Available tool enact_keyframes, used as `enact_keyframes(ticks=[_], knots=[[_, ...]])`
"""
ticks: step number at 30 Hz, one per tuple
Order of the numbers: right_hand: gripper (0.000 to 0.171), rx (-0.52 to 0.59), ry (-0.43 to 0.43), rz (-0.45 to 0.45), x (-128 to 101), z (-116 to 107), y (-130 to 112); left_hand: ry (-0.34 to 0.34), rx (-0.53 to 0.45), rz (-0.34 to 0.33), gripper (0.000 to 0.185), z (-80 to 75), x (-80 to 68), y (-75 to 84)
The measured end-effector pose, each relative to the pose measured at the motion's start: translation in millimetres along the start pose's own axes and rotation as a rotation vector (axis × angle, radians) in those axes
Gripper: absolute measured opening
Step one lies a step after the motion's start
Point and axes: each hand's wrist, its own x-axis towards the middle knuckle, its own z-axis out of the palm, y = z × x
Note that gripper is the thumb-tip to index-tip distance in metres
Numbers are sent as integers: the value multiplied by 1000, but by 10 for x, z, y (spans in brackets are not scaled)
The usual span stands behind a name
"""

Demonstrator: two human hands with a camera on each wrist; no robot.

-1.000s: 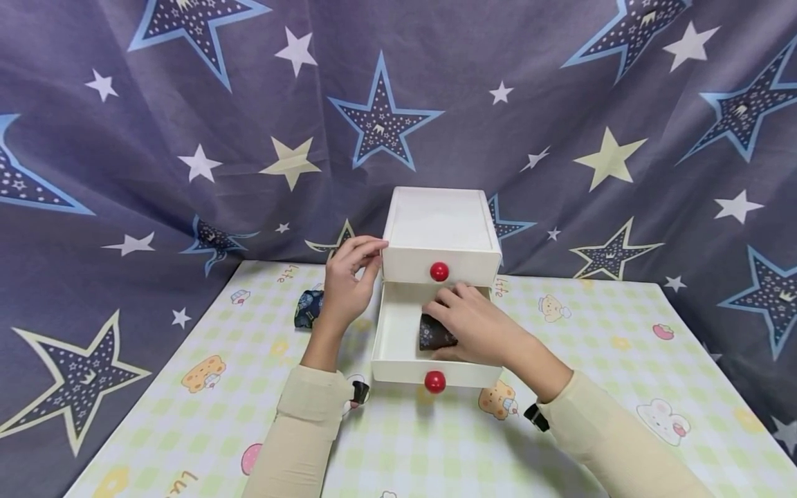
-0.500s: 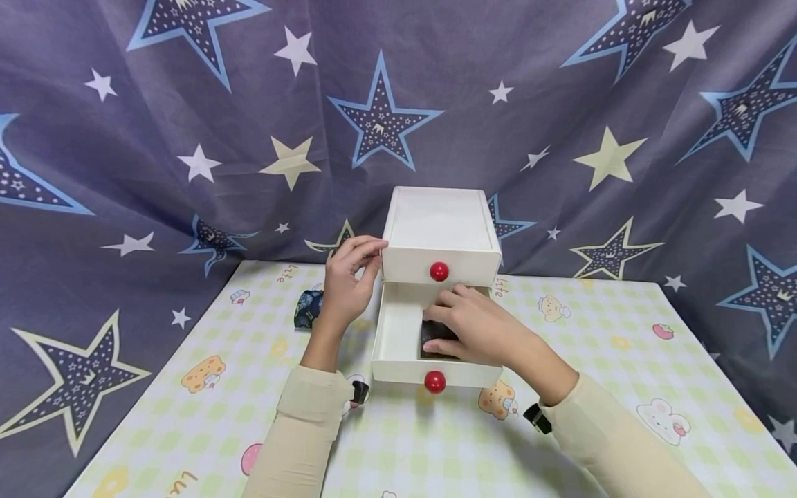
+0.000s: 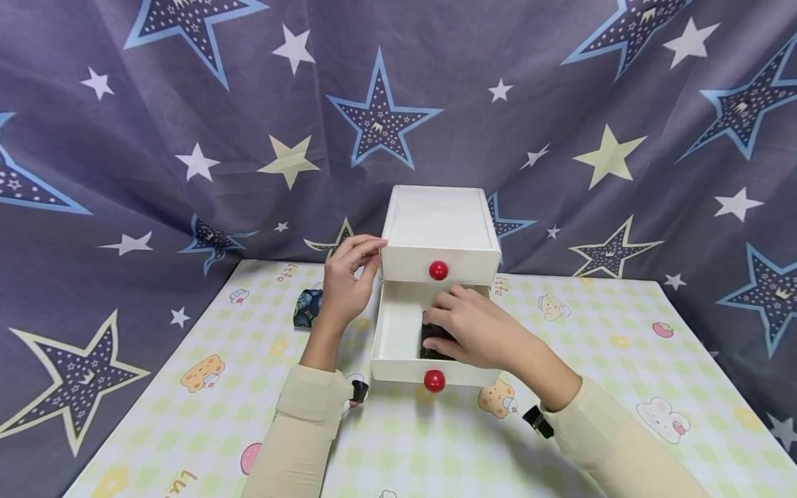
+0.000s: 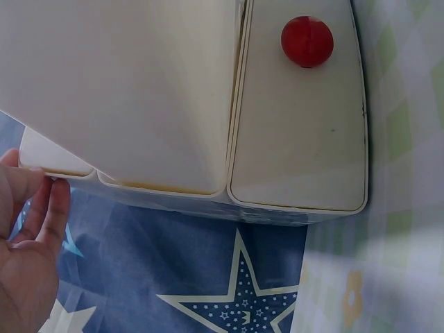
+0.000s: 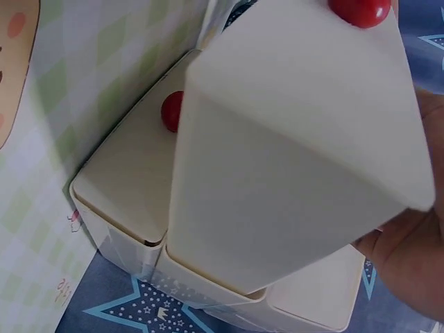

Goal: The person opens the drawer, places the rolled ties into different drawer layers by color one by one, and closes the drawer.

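A small white cabinet [image 3: 443, 220] with red knobs stands at the back of the table, its middle drawer [image 3: 398, 321] pulled out. Inside that drawer, my right hand [image 3: 476, 328] holds a dark folded piece, cloth-like [image 3: 437, 332], fingers bent over its far side and thumb across its near part. The palm covers the rest of it. My left hand [image 3: 350, 280] touches the cabinet's upper left front edge with its fingertips. In the left wrist view, the left fingers [image 4: 55, 211] lie nearly straight beside that edge. The right wrist view looks up at the drawer's underside, which hides the dark piece.
A dark blue patterned bundle [image 3: 308, 308] lies on the table behind the left wrist. The closed bottom drawer [image 4: 302, 132] sits below the open one. A checked cloth [image 3: 623, 360] covers the table, and a star-print curtain [image 3: 473, 138] hangs behind.
My right thumb has moved from the dark piece's near edge onto its top, and the patterned face no longer shows. The left hand stays at the cabinet edge.
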Motion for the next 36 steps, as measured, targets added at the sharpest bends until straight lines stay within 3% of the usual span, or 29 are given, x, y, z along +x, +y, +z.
enact_keyframes(ticks=[17,36], knots=[[31,-61,83,-96,-31,-97,-171,-3,-8,0,26,-2,2,-8],[33,-66,186,-194,-199,-50,-372,1,-2,5,26,0,2,-13]])
